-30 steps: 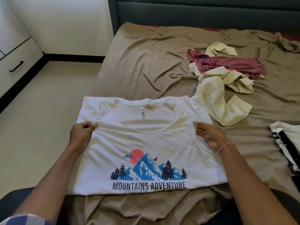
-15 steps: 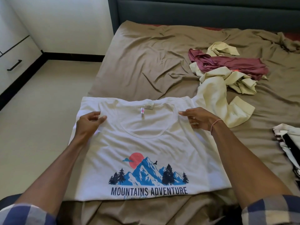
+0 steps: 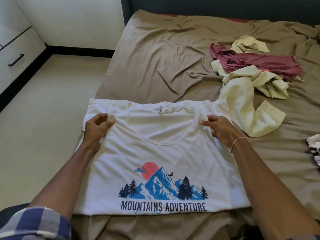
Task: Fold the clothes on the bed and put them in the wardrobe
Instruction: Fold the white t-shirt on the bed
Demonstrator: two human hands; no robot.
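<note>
on the bed (image 3: 155, 58), left grip (image 3: 97, 129) and right grip (image 3: 220, 129) pinch the "mountains adventure" shirt (image 3: 155, 153).

White tee (image 3: 155, 153) has a blue mountain print, coral-red sun, navy trees and lettering. Sheet (image 3: 164, 58) is plain brown. There's also a maroon garment (image 3: 259, 63), a pale yellow garment (image 3: 242, 104), and a blue-and-white check sleeve (image 3: 39, 222).

The T-shirt (image 3: 173, 153) is thin, matt white knit cloth with a smoother mountain print. At twelve o'clock, the brown bedsheet (image 3: 164, 49) is creased, faintly glossy cloth.
</note>
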